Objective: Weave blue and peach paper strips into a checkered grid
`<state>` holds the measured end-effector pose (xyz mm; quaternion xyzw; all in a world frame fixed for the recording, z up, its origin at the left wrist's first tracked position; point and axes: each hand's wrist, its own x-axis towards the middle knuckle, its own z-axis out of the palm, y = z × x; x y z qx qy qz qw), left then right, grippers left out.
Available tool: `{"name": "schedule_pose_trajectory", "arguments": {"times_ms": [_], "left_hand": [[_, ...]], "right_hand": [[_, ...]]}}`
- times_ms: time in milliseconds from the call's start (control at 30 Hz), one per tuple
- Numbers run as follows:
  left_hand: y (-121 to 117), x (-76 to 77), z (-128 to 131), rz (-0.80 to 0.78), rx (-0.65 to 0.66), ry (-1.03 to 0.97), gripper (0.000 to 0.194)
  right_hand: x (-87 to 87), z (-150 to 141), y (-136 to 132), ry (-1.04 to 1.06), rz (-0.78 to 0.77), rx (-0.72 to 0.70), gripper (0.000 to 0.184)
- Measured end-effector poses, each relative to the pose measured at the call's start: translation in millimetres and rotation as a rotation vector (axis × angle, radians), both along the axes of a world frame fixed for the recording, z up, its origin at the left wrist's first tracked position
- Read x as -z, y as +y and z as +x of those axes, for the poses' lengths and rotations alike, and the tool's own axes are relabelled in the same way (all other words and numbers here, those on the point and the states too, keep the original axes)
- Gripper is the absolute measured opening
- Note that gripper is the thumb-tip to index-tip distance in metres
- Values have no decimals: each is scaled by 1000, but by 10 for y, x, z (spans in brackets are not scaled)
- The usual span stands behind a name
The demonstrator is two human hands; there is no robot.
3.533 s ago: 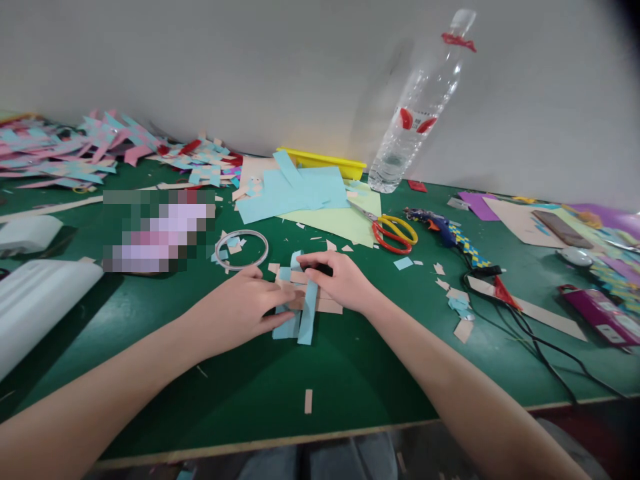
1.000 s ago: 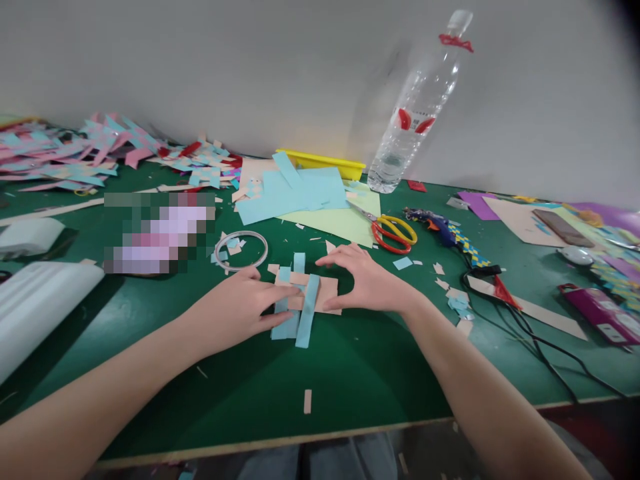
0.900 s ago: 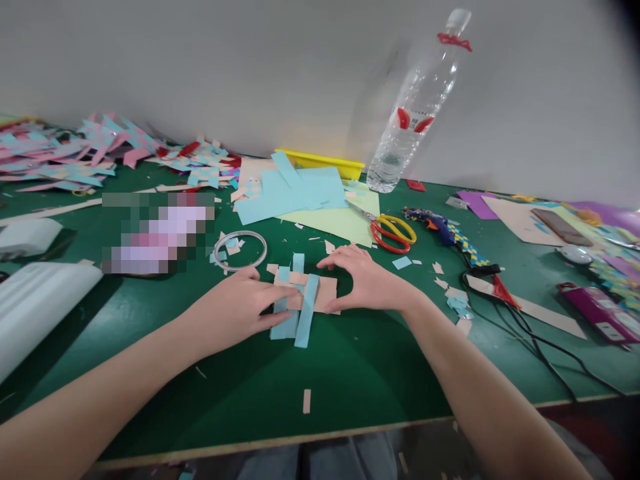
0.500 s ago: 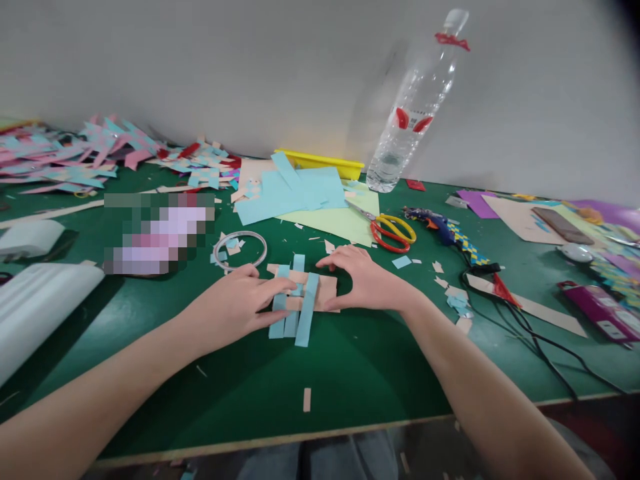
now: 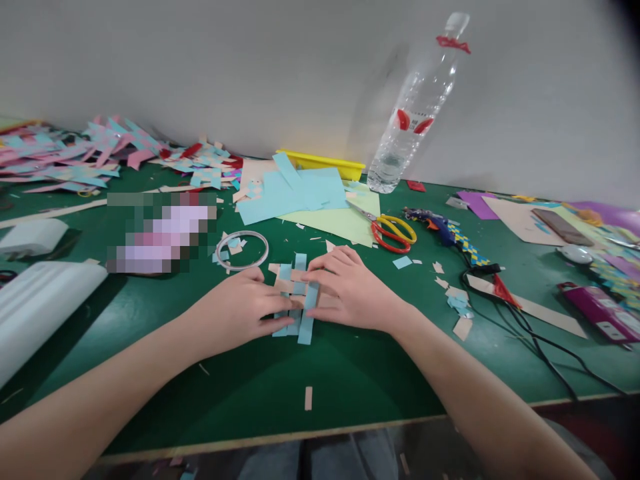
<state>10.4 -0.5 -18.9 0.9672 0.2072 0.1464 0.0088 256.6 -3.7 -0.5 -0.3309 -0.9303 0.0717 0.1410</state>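
On the green table lies a small weave of light blue and pale peach paper strips [image 5: 296, 289]. My left hand [image 5: 235, 303] holds its left part, thumb and fingertips pressed onto the strips. From the other side my right hand [image 5: 353, 287] reaches over the peach ends, its thumb and fingers on the rightmost blue paper strip [image 5: 307, 327]. That strip crosses the peach ones and sticks out toward me. My right hand hides most of the peach ends on that side. A silvery roll of tape [image 5: 267, 248] lies just behind my left hand.
Scissors [image 5: 393, 233] with red and yellow handles lie behind my right hand, beside blue paper sheets [image 5: 295, 193]. A water bottle [image 5: 417, 110] stands at the wall. Woven paper pieces [image 5: 75, 153] pile up at far left. Black cables [image 5: 530, 333] run along the right.
My right hand has moved left, from the peach ends onto the rightmost blue strip, and its fingers have drawn closer together. My left hand stays on the weave.
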Motion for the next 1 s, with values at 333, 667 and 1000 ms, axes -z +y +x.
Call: {"name": "schedule_pose_trajectory", "arguments": {"times_ms": [333,667,1000], "left_hand": [[-14,-8,5,-31,-43,26,39],[6,0,9,0,-106,82,44],[5,-40,16,73,-169,21,47]], "right_hand": [[-32,265,93,-65,-205,120,73],[-9,274,159,-70,-121,153,52],[2,164,102,60,16,204,46]]}}
